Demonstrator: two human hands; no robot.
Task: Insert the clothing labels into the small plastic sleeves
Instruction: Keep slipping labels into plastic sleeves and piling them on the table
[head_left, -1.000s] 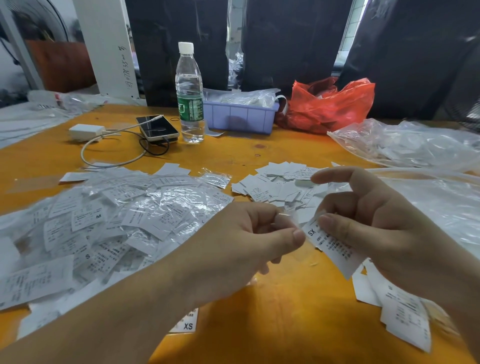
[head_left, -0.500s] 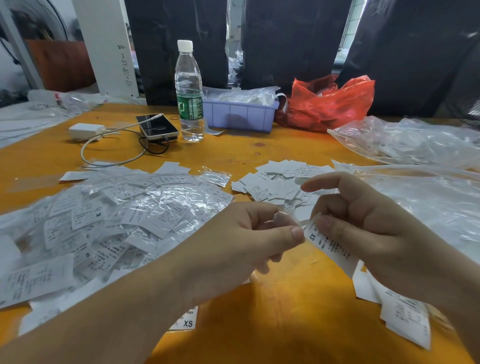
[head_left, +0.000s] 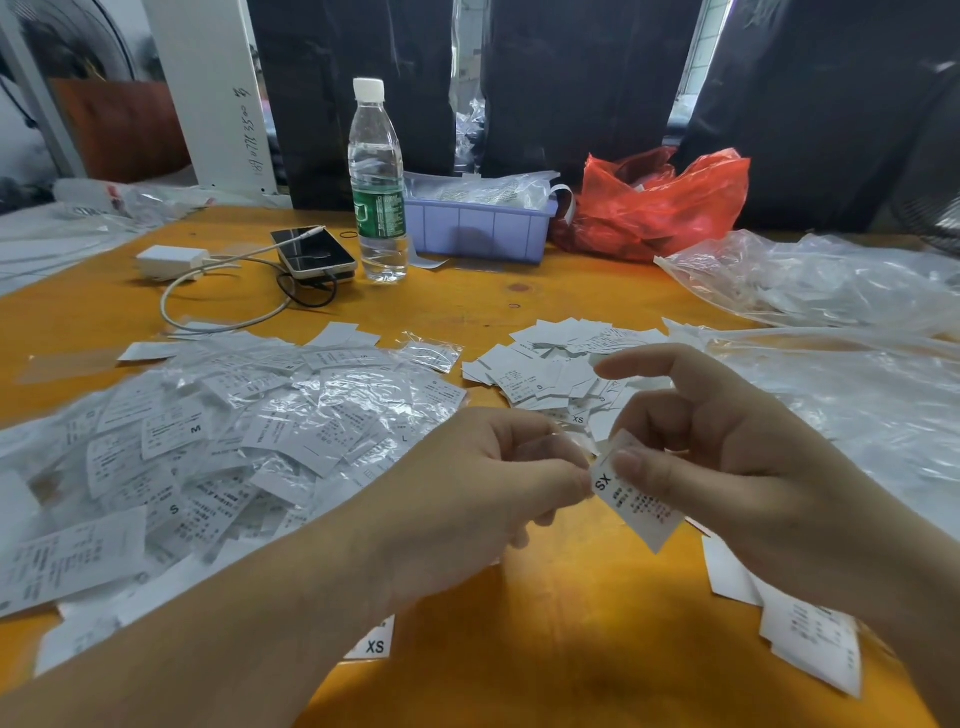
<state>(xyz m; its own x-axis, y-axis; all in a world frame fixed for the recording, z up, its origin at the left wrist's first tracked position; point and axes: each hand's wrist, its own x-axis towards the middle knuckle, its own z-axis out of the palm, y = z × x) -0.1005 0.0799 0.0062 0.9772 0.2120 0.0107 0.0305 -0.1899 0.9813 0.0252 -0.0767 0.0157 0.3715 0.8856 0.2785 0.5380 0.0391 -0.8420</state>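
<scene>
Now the right hand (head_left: 737, 483) pinches a white label (head_left: 636, 501) between thumb and fingers above the orange tabletop (head_left: 545, 649), its long axis slanting down-right, "XS" end toward the left hand (head_left: 467, 488). Left-hand fingers pinch a clear plastic sleeve (head_left: 550, 448) touching that end, near the water bottle (head_left: 376, 182) side's pile of sleeved labels (head_left: 218, 441).

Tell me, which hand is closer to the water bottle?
Left. The left hand lies below the water bottle, slightly to its right. The right hand sits farther right, pinching an XS label.
</scene>
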